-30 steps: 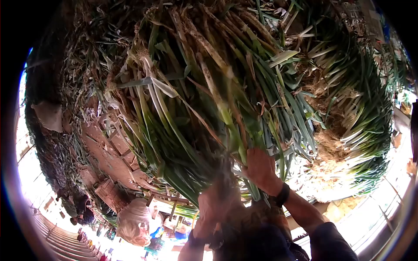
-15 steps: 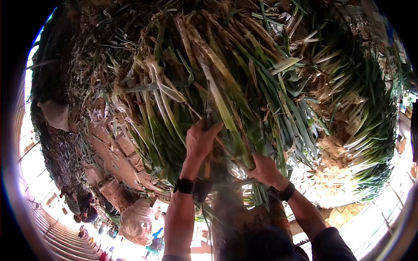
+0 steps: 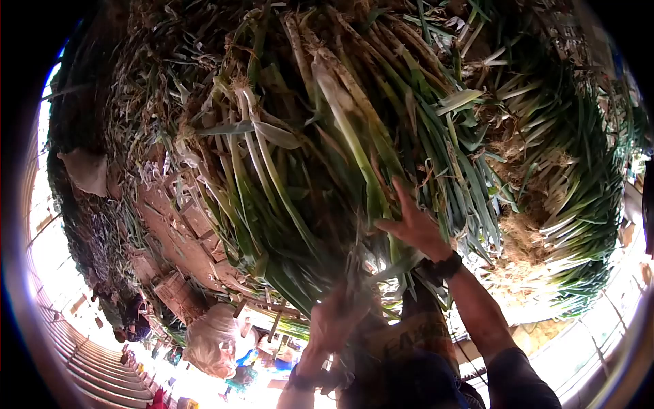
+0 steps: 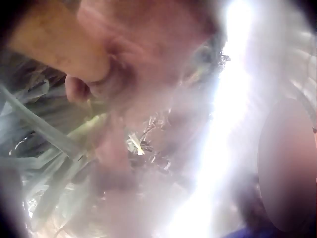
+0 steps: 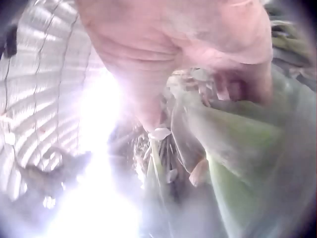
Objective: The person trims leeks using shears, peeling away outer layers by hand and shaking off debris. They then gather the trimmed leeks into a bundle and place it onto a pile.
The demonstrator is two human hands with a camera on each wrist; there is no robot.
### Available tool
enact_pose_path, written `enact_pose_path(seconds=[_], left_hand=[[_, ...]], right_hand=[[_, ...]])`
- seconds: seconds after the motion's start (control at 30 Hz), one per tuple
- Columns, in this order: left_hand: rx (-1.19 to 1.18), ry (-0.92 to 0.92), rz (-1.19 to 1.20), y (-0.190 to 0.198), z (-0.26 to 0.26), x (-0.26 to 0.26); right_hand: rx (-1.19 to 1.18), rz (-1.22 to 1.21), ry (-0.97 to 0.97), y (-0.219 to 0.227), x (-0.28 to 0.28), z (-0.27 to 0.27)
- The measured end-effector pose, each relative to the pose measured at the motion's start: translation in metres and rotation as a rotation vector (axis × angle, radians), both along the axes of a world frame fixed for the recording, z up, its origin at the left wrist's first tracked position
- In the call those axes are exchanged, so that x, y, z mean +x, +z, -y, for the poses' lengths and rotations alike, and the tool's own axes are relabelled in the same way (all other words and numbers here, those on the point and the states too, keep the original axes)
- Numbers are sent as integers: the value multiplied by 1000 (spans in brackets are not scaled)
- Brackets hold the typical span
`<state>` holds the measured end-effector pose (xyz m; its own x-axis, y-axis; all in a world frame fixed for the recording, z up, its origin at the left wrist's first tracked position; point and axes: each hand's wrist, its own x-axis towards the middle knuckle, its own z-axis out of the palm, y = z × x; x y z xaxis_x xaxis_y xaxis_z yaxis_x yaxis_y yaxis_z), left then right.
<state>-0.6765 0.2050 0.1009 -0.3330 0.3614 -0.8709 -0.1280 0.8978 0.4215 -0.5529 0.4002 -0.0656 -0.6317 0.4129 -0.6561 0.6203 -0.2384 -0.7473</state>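
A pile of leeks (image 3: 361, 150), with soiled pale shanks at the far end and green leaves toward the person, fills the middle of the head view. Over the near leaves is the right hand (image 3: 422, 232), its thumb and forefinger spread apart. In the right wrist view a broad green leaf (image 5: 237, 134) passes under that hand's fingers. The left hand (image 3: 334, 317) is drawn back close to the person's body, blurred by motion. Its fingers are curled around stripped leek leaves (image 3: 355, 266), which trail up toward the pile. Glare washes out much of both wrist views.
Cleaned leeks (image 3: 552, 211) with pale roots lie stacked along the right. Loose leaf scraps (image 3: 150, 88) cover the ground at left, beside brown boards (image 3: 170, 225). A whitish bag (image 3: 211, 341) stands at lower left. The person's legs (image 3: 415, 327) are close below the hands.
Over the last half second the left hand has pulled back from the leeks toward the body. The right hand has let go of the leek's leaves, spread its fingers and moved slightly up the pile.
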Motion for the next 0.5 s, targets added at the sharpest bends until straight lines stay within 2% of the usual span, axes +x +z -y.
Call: enact_pose_path(seconds=[0.07,0.1,0.13,0.17,0.2,0.27,0.3,0.37,0.4,0.43,0.47,0.5], left_hand=[[29,22,-9,-9,4,-6],[108,-15,-57,-21,0,-14],[187,-49,-105,-35,-4,-22],[238,-19,-159,-56,-8,-29],[287,9,-212,-80,-13,-37],[479,57,-151,-120,-21,-64],[484,67,-148,-112,-36,-75],[280,281,-37,-77,-64,-95],[267,201,-98,-75,-55,-96],[265,207,-98,-66,-45,-96],[248,94,-64,-53,-34,-93],[233,-19,-28,-41,-20,-88]], right_hand=[[145,32,239,-5,-17,2],[153,28,246,-4,-27,2],[113,146,273,-2,-35,3],[73,263,298,-1,-42,2],[80,261,304,0,-48,0],[-64,316,253,3,-55,-3],[-58,322,260,2,-51,1],[296,138,260,3,-43,14],[295,136,267,21,-45,19],[20,-14,95,56,-51,20],[-253,-161,-80,87,-56,23],[-251,-156,-79,111,-57,30]])
